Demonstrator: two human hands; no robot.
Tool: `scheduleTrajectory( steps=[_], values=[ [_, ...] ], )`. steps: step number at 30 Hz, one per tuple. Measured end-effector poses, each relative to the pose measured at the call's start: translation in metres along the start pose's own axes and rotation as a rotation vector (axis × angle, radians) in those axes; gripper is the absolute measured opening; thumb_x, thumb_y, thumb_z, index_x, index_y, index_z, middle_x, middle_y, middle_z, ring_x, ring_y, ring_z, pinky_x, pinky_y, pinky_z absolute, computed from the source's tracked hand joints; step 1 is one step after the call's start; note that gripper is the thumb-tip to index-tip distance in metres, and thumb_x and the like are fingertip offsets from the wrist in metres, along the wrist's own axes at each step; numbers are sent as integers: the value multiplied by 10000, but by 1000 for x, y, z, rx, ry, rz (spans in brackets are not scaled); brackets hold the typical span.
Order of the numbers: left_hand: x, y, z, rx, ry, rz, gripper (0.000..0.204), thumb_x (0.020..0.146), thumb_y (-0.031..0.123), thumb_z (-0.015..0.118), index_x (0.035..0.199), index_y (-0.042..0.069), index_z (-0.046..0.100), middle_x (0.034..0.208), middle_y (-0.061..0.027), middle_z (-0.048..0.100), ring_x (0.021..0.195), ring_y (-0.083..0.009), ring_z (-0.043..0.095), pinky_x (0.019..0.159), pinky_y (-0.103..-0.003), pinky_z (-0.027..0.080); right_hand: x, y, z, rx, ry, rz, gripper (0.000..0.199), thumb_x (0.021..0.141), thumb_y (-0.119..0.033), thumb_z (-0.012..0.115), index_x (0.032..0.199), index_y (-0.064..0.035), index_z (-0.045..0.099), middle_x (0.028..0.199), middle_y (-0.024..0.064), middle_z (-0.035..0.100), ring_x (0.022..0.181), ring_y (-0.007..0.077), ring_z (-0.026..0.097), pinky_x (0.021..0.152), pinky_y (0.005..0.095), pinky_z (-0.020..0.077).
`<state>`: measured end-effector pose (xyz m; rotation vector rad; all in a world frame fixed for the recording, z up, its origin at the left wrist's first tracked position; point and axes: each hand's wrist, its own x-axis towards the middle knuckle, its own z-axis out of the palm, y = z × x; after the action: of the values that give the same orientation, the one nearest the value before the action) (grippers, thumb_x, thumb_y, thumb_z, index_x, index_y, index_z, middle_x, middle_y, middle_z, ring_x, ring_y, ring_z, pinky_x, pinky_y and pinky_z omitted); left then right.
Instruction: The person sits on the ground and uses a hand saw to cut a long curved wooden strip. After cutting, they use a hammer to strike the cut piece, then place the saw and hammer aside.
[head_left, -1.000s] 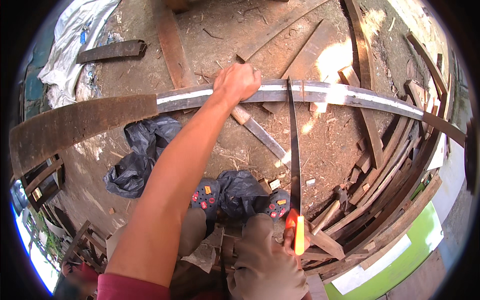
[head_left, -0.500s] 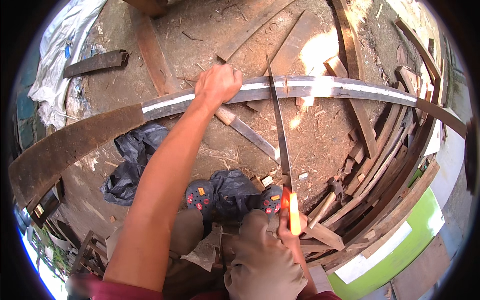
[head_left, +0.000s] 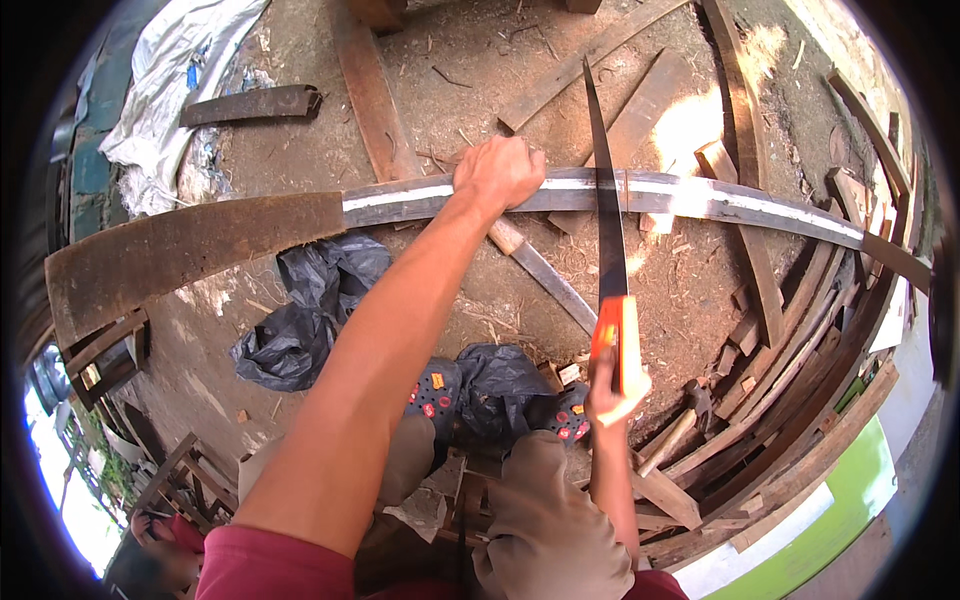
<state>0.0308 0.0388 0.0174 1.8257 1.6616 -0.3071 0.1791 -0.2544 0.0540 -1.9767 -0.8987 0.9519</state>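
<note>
A long wooden plank [head_left: 415, 199] with a white stripe and dark edges spans the view from left to right. My left hand [head_left: 497, 172] is closed over its middle, knuckles up. In my right hand [head_left: 610, 392] is a handsaw [head_left: 611, 235], gripped by its orange handle. Its blade crosses the plank a little right of my left hand, close to a dark line across the wood. The saw's tip points away from me, past the plank's far edge. Below the plank, a blade with a wooden handle [head_left: 506, 236] lies on the ground.
Curved wooden strips [head_left: 800, 400] are stacked at the right, with a hammer [head_left: 675, 440] beside them. Black plastic bags [head_left: 285, 345] lie near my clogs [head_left: 440, 390]. Boards [head_left: 375, 100] rest on the dirt beyond the plank. A white sack [head_left: 180, 90] sits at the far left.
My right hand has pushed the saw forward, away from me, so more of the blade extends past the plank. My left hand keeps its hold. The whole view has shifted.
</note>
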Motion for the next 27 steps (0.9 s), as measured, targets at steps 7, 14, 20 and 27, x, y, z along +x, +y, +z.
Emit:
scheduleTrajectory(
  steps=[7, 14, 20, 27],
  values=[
    [5, 19, 9, -9, 2, 57, 478, 911, 322, 459, 867, -78, 718, 941, -287, 714, 914, -409, 709, 895, -519, 530, -89, 16, -55, -90, 11, -325, 81, 830, 51, 598, 875, 74, 662, 745, 181, 688, 588, 269, 683, 576, 346, 529],
    [9, 14, 9, 5, -9, 63, 500, 927, 344, 447, 897, -69, 726, 943, -267, 724, 903, -407, 713, 874, -529, 540, 55, -17, 27, 123, 94, -245, 91, 860, -25, 649, 774, -1, 633, 569, 91, 540, 434, 216, 513, 448, 349, 413],
    [9, 10, 13, -17, -8, 22, 474, 928, 350, 486, 944, -54, 735, 989, -259, 727, 944, -410, 709, 886, -531, 536, -101, 36, -56, -131, 51, -377, 163, 894, 1, 618, 987, 106, 701, 699, 147, 693, 560, 235, 687, 528, 340, 534],
    [6, 5, 10, 5, -9, 36, 480, 928, 351, 486, 973, -57, 734, 999, -263, 726, 971, -433, 701, 891, -520, 541, 56, -22, 28, 9, 36, -173, 68, 851, 18, 630, 785, 30, 644, 589, 82, 607, 428, 193, 520, 443, 323, 420]
  ],
)
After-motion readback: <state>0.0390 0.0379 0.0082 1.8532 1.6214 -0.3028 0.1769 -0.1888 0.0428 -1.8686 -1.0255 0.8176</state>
